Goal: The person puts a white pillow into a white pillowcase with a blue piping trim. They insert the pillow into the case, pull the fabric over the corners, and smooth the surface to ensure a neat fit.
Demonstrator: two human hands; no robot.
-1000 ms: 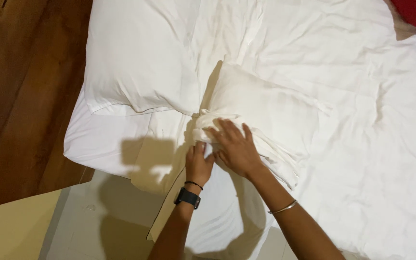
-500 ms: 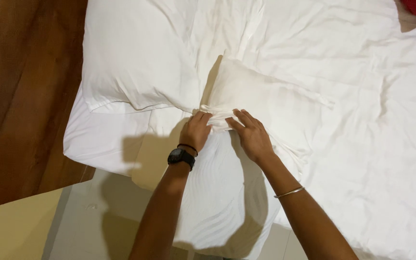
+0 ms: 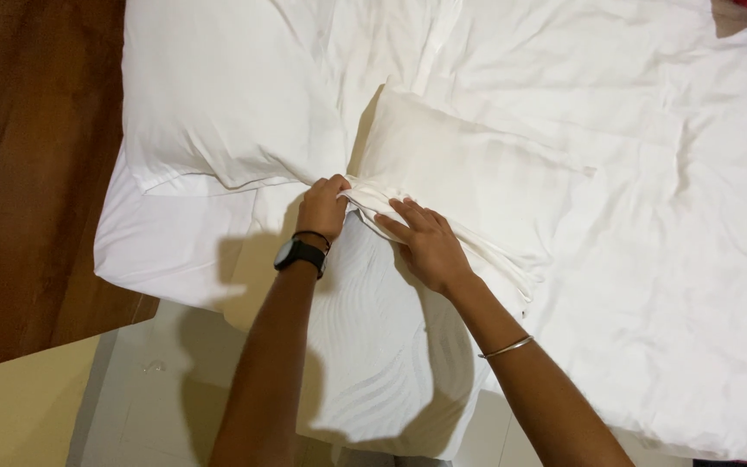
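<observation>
Hands meet at the near edge of a bed (image 3: 702, 363) covered in white linen. The left hand (image 3: 323, 207) is curled into a loose fist, its fingers (image 3: 332, 183) closed around a bunched fold of white sheet (image 3: 365, 197) right where two pillows come together. A black watch (image 3: 298, 254) and a thin dark band sit on that wrist. The right hand (image 3: 425, 246) lies just beside it, palm down and fingers (image 3: 401, 216) spread almost flat, pressing on the same gathered cloth; it grips nothing that can be seen, only rests on the fabric. A slim metal bangle (image 3: 506, 348) circles the right forearm.

The gathered sheet edge runs from the left fist under the right palm and on toward the right as a band of stacked folds (image 3: 494, 259). The large pillow (image 3: 226, 95) lies to the left, plump and smooth, and the smaller pillow (image 3: 477, 173) lies to the right, touching the right hand's fingertips. Below the hands a corner of the mattress (image 3: 382, 346), with a faint wavy quilted pattern, shows bare and hangs over the floor. Dark wooden boards (image 3: 28, 156) lie on the far left, pale tile (image 3: 157, 398) below them. A rumpled white duvet (image 3: 650, 130) covers the rest of the bed.
</observation>
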